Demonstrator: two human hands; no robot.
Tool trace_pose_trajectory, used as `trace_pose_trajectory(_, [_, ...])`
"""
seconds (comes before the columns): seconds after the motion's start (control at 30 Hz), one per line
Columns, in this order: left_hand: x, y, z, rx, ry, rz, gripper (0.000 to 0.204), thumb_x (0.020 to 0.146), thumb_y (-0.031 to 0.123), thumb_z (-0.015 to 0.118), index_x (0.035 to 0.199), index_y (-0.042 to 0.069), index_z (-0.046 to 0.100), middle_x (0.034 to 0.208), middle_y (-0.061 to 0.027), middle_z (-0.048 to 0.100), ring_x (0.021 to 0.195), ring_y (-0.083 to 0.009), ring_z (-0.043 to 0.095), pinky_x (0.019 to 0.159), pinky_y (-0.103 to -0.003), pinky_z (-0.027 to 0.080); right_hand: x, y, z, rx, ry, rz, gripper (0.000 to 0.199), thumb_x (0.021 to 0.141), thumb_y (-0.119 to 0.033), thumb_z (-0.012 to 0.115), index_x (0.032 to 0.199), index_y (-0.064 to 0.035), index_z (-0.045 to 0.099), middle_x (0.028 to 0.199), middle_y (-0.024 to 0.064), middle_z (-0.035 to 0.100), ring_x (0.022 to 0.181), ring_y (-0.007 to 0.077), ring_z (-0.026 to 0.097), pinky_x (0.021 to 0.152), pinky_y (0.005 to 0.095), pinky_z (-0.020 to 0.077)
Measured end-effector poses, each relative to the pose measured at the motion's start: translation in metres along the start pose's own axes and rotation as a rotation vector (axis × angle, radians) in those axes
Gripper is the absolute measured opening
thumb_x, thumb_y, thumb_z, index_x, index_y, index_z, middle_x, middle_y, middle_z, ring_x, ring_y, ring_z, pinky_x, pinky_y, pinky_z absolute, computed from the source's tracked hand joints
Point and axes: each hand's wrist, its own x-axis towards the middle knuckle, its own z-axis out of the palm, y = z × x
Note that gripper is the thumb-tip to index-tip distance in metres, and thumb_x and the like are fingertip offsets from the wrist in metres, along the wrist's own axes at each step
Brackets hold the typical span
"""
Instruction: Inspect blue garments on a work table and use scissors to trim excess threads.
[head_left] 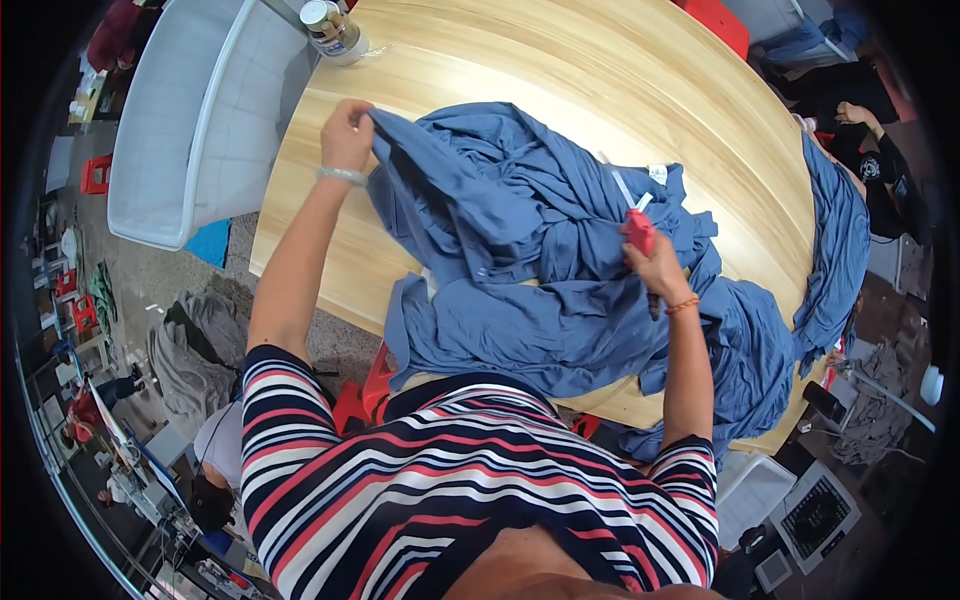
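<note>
Gripping blue garment [520, 240], left hand [346, 135] near jar [330, 28], right hand [655, 268] holding red tool [638, 230].

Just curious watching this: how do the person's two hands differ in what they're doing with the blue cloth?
The left hand pinches a raised fold of the blue fabric garment at the far left, with a pale bracelet on its wrist. The right hand sits nearer, atop the pile, gripping a small red tool, with an orange band on its wrist. Both touch the same cloth.

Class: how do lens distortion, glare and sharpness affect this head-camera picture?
Head view: fisheye bends the wooden table edge, corners go black; bright glare on the tabletop beyond the blue garment; left hand and right hand are sharp; rim clutter is squeezed.
</note>
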Motion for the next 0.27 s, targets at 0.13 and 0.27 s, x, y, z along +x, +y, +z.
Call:
trace_pose_trajectory(0.13, [0.022, -0.023, -0.001, 0.028, 0.030, -0.165, 0.019, 0.083, 0.006, 0.060, 0.101, 0.004, 0.065, 0.087, -0.0151, 0.067, 0.082, -0.0270, 0.066, 0.077, -0.035, 0.051, 0.003, 0.008, -0.031, 0.042, 0.171, -0.014, 0.029, 0.087, -0.007, 0.063, 0.115, -0.0005, 0.060, 0.090, 0.0113, 0.065, 0.077, 0.0214, 0.064, 0.073, 0.0338, 0.0511])
trace_pose_trajectory(0.27, [-0.004, -0.031, 0.016, 0.236, -0.019, 0.157, 0.038, 0.079, 0.007, 0.065, 0.116, 0.007, 0.060, 0.112, -0.0176, 0.060, 0.105, -0.0356, 0.055, 0.096, -0.042, 0.043, 0.001, -0.002, -0.022, -0.471, 0.479, 0.095, 0.034, 0.086, -0.013, 0.065, 0.118, -0.0053, 0.057, 0.123, 0.0248, 0.053, 0.106, 0.0385, 0.059, 0.088, 0.0425, 0.0473])
